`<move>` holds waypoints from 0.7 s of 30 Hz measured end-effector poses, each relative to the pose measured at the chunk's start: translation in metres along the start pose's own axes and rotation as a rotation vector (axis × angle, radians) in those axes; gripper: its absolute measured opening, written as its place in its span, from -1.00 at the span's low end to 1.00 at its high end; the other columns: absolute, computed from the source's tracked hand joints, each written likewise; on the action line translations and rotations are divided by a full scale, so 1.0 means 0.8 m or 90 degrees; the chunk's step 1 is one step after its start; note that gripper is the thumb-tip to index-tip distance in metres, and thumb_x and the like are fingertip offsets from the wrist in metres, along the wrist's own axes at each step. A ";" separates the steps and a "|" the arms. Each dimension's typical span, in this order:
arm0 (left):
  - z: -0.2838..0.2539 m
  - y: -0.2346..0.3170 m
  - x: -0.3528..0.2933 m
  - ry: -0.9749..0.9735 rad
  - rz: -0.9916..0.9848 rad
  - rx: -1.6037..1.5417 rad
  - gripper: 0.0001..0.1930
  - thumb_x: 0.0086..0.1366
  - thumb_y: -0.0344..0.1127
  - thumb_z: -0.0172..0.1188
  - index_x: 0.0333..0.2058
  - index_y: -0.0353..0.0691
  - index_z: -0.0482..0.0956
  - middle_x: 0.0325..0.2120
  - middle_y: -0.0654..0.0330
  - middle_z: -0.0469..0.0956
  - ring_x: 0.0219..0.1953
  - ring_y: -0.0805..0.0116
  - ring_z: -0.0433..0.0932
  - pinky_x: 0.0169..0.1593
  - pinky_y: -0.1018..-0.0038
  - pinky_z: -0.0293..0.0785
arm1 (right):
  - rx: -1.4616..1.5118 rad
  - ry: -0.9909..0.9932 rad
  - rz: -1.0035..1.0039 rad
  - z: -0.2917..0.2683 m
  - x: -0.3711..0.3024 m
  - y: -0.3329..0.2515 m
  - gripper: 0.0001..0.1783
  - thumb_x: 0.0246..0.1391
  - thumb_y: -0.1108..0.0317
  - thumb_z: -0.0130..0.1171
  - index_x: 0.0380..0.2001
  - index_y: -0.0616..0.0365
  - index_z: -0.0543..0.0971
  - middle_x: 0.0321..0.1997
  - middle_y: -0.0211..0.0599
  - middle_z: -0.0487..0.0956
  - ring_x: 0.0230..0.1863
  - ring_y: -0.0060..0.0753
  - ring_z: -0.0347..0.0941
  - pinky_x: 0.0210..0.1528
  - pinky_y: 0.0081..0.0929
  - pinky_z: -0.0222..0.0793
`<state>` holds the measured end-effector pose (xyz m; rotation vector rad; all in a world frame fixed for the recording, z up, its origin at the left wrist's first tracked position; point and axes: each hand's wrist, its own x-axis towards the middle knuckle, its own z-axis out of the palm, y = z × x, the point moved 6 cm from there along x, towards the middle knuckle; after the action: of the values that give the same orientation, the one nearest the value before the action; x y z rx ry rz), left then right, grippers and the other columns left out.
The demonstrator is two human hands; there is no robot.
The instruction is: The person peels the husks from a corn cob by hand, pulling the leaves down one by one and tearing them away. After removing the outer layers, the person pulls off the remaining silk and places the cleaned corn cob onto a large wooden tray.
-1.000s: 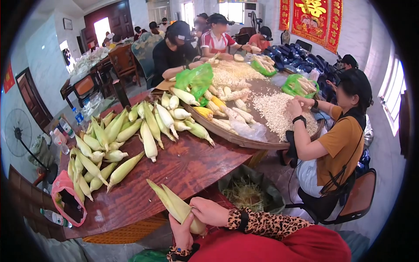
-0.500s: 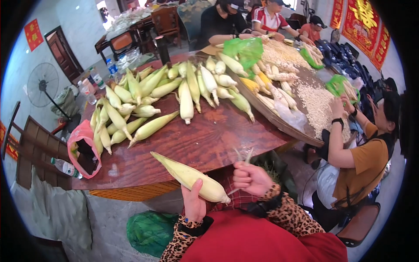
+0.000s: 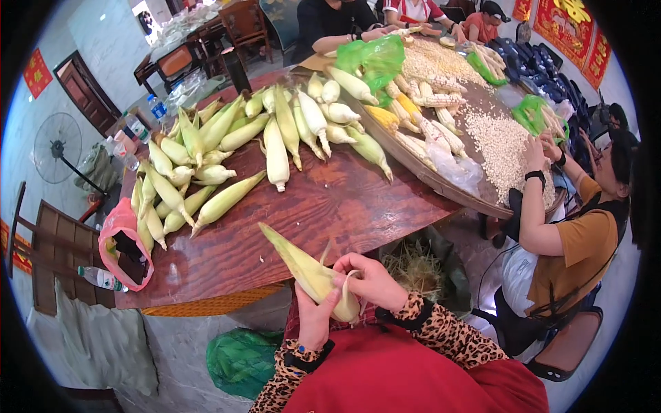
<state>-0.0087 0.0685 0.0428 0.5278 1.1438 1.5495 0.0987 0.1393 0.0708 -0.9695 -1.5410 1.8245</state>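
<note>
My left hand [image 3: 315, 320] is wrapped round the lower part of an ear of corn [image 3: 292, 256] in its pale green husk, tip slanting up and left over the table's near edge. My right hand [image 3: 375, 282] pinches a strip of husk [image 3: 350, 285] that curls away from the ear's stem end. Another loose piece of husk sticks up beside my right fingers. Farther off, several unpeeled ears [image 3: 227, 196] are heaped on the reddish wooden table [image 3: 220, 256].
At the right, a round woven tray [image 3: 441, 191] holds loose kernels [image 3: 496, 148], bare cobs and a green plastic bag [image 3: 375, 60]. A co-worker's hands [image 3: 538, 155] work over it. Dry husks [image 3: 413, 268] lie below the table. A pink bag [image 3: 110, 237] stands at the left corner.
My right hand has moved left from beside the ear onto its stem end. The thin strands it held no longer show; it now pinches a husk strip, which has peeled outward.
</note>
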 end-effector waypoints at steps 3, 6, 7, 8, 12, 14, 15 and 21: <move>0.006 -0.007 0.001 -0.016 -0.005 0.074 -0.39 0.11 -0.55 0.13 0.10 -0.23 0.03 -0.05 0.15 0.28 -0.02 0.36 0.35 0.02 0.45 0.34 | -0.092 0.019 -0.001 -0.007 0.000 0.004 -0.77 0.04 0.30 0.13 -0.29 0.20 0.43 -0.44 -0.48 0.43 -0.43 -0.72 0.31 -0.39 -0.66 0.29; 0.007 -0.017 0.007 -0.019 0.012 0.099 -0.37 0.10 -0.52 0.17 0.08 -0.23 0.03 -0.09 0.14 0.29 -0.06 0.39 0.36 -0.02 0.47 0.37 | -0.127 0.013 0.009 -0.018 -0.002 0.007 -0.78 0.03 0.30 0.13 -0.30 0.19 0.43 -0.48 -0.49 0.43 -0.48 -0.73 0.32 -0.46 -0.68 0.28; 0.010 -0.019 0.010 -0.025 0.014 0.115 -0.38 0.09 -0.50 0.21 0.06 -0.24 0.05 -0.10 0.14 0.30 -0.08 0.40 0.37 -0.05 0.48 0.39 | -0.139 0.002 0.016 -0.021 -0.004 0.009 -0.78 0.04 0.30 0.11 -0.31 0.20 0.42 -0.48 -0.47 0.43 -0.47 -0.72 0.33 -0.46 -0.66 0.29; 0.014 -0.022 0.012 -0.022 0.021 0.155 -0.39 0.09 -0.48 0.21 0.06 -0.25 0.05 -0.11 0.14 0.30 -0.09 0.41 0.37 -0.06 0.48 0.39 | -0.154 0.010 -0.025 -0.027 -0.006 0.006 -0.79 0.06 0.30 0.08 -0.30 0.20 0.42 -0.46 -0.43 0.44 -0.45 -0.68 0.34 -0.41 -0.62 0.31; 0.033 -0.026 0.019 -0.037 -0.018 0.096 -0.38 0.10 -0.47 0.20 0.07 -0.26 0.05 -0.10 0.14 0.30 -0.08 0.39 0.37 -0.04 0.47 0.37 | -0.165 0.071 -0.020 -0.044 -0.014 -0.001 -0.80 0.04 0.37 0.02 -0.29 0.26 0.39 -0.41 -0.17 0.47 -0.37 -0.40 0.43 -0.27 -0.48 0.34; 0.036 -0.035 0.026 -0.048 -0.013 0.116 -0.37 0.10 -0.47 0.19 0.08 -0.26 0.04 -0.09 0.14 0.30 -0.08 0.39 0.37 -0.03 0.46 0.37 | -0.162 0.064 -0.010 -0.051 -0.016 -0.001 -0.80 0.03 0.37 0.01 -0.28 0.26 0.39 -0.39 -0.15 0.48 -0.35 -0.37 0.45 -0.26 -0.47 0.34; 0.040 -0.038 0.028 -0.056 -0.013 0.135 -0.36 0.10 -0.47 0.19 0.09 -0.26 0.03 -0.09 0.13 0.30 -0.07 0.38 0.36 -0.02 0.45 0.36 | -0.159 0.056 0.005 -0.054 -0.017 0.001 -0.79 0.03 0.38 0.00 -0.28 0.26 0.39 -0.38 -0.13 0.48 -0.33 -0.34 0.47 -0.26 -0.46 0.34; 0.059 -0.040 0.030 -0.083 -0.028 0.119 -0.34 0.08 -0.45 0.21 0.10 -0.27 0.02 -0.08 0.10 0.30 -0.05 0.37 0.35 0.01 0.45 0.33 | -0.257 0.096 -0.061 -0.065 -0.023 -0.004 -0.78 -0.01 0.40 -0.05 -0.28 0.27 0.38 -0.34 -0.04 0.46 -0.28 -0.08 0.43 -0.22 -0.34 0.33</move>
<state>0.0378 0.1070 0.0300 0.7135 1.1975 1.3581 0.1516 0.1559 0.0730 -1.1609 -1.8619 1.3664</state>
